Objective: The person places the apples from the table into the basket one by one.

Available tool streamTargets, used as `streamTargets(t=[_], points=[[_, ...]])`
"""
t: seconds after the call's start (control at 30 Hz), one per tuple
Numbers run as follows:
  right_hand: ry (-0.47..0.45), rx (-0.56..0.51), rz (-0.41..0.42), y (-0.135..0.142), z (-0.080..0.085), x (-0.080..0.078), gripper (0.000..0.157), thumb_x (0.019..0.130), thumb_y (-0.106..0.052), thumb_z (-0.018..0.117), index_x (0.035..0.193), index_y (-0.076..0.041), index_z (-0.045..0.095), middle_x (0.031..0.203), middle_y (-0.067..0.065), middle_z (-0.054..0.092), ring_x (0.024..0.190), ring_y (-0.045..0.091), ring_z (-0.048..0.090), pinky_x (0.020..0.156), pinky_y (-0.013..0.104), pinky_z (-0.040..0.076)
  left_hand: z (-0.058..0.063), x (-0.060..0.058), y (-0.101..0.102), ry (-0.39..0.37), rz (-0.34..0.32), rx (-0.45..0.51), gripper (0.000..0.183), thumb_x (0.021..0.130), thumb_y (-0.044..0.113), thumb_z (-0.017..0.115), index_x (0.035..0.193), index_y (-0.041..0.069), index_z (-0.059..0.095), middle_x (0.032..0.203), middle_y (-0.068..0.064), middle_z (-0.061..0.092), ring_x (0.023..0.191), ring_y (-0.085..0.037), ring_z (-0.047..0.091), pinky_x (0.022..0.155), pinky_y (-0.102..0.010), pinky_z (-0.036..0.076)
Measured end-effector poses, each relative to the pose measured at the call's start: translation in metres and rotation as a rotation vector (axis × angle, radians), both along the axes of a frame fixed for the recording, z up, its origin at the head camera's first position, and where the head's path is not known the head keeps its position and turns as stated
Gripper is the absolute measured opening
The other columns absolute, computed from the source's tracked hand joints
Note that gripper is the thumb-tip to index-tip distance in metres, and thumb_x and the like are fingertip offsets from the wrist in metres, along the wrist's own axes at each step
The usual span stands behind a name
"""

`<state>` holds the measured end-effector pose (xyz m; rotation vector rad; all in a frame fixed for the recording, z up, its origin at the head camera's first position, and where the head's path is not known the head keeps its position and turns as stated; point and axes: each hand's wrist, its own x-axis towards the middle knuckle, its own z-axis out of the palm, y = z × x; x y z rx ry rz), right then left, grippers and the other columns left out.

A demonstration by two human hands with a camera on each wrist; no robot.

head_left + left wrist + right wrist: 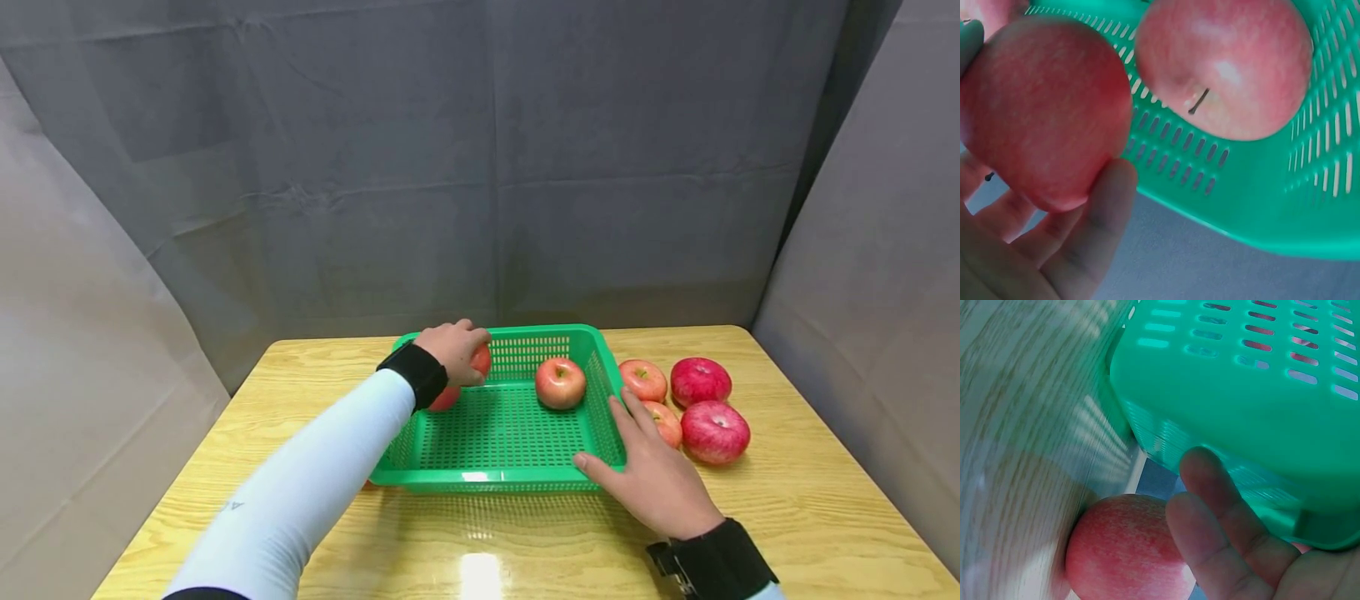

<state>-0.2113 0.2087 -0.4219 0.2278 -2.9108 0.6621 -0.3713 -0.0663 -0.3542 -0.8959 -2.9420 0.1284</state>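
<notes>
A green plastic basket (480,477) stands on the table. Over its back left part my left hand (453,350) grips a red apple (1047,112), thumb and fingers around its sides. Just below that hand, another apple (446,400) sits inside the basket and is partly hidden by the wrist. A third apple (560,383) lies in the basket's right half. My right hand (663,483) rests at the basket's right front corner with its fingers extended along the rim. In the right wrist view, its fingertips are between the basket wall and an apple (1125,550) on the table.
Right of the basket, two lighter apples (642,380) and two deep red apples (715,432) sit close together on the wooden table (810,483). A bit of something reddish (369,485) shows by the basket's front left corner. Grey cloth (495,167) hangs behind the table.
</notes>
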Motion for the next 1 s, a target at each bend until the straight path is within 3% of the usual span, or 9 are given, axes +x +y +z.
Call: streamTargets(t=[0.17,0.5,0.77,1.0], points=[[0.015,-0.001,-0.001,0.000,0.001,0.000,0.105,0.078,-0.081,0.043,0.150,-0.007,0.022,0.156,0.012,0.010,0.119,0.040,0.042,0.071,0.054,0.052,-0.007,-0.003,0.003,-0.030,0.006,0.024,0.059,0.078,0.043,0.075,0.130,0.027,0.053,0.114,-0.003,0.054,0.087,-0.021,0.054,0.066,-0.038,0.052],[0.036,-0.010,0.003,-0.001,-0.001,0.003,0.104,0.078,-0.080,0.044,0.149,-0.007,0.023,0.155,0.013,0.014,0.120,0.039,0.042,0.070,0.052,0.053,-0.024,-0.013,0.012,-0.005,-0.010,0.009,0.058,0.077,0.042,0.070,0.131,0.027,0.054,0.113,-0.002,0.054,0.083,-0.019,0.054,0.063,-0.038,0.051],[0.039,-0.009,0.002,-0.002,0.000,0.004,0.104,0.078,-0.080,0.044,0.149,-0.007,0.024,0.155,0.012,0.014,0.117,0.038,0.045,0.070,0.052,0.053,-0.027,-0.008,0.020,-0.060,-0.017,0.011,0.060,0.076,0.041,0.074,0.131,0.025,0.054,0.116,-0.004,0.055,0.085,-0.020,0.055,0.065,-0.038,0.051],[0.038,-0.004,-0.002,-0.005,0.000,0.004,0.104,0.078,-0.081,0.043,0.149,-0.008,0.025,0.155,0.011,0.014,0.118,0.037,0.045,0.071,0.053,0.053,-0.033,-0.008,0.025,-0.049,-0.014,0.003,0.064,0.075,0.044,0.074,0.133,0.027,0.053,0.119,-0.004,0.053,0.087,-0.021,0.055,0.068,-0.040,0.052]])
